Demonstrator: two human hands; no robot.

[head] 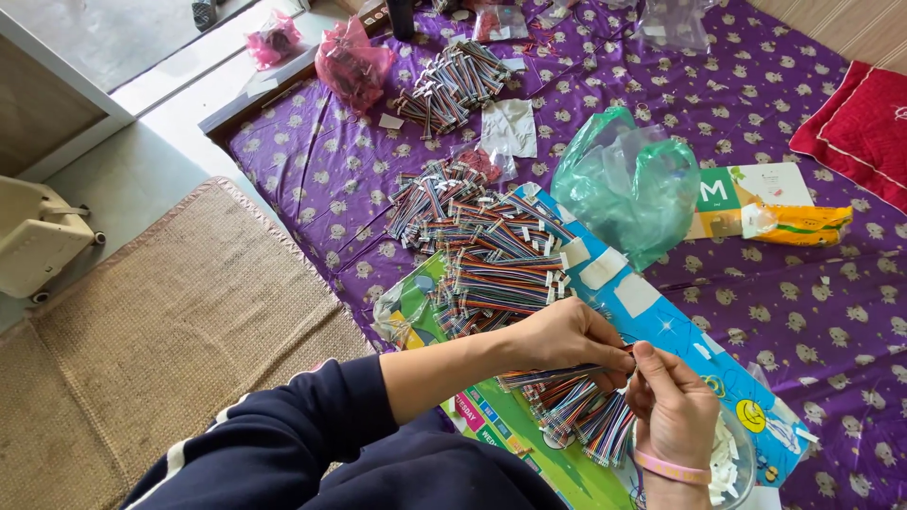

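Two hands pinch one bundle of striped ribbon wires over a colourful mat.

The left hand [567,335] reaches in from the left and the right hand [673,401] comes up from below; both have fingers closed on the same wire bundle [553,378], which lies between them with its long axis running left to right, roughly level. The left hand covers more of its length, while the right hand grips its right end with thumb and forefinger. Just below sits a fanned heap of cut wires [581,416], thin and flexible, banded in many colours with white plug ends. A bigger pile of wires [496,255] lies further up the glossy printed mat [652,312]. A crinkled green plastic bag [628,184] rests on the purple patterned bedsheet [812,312].
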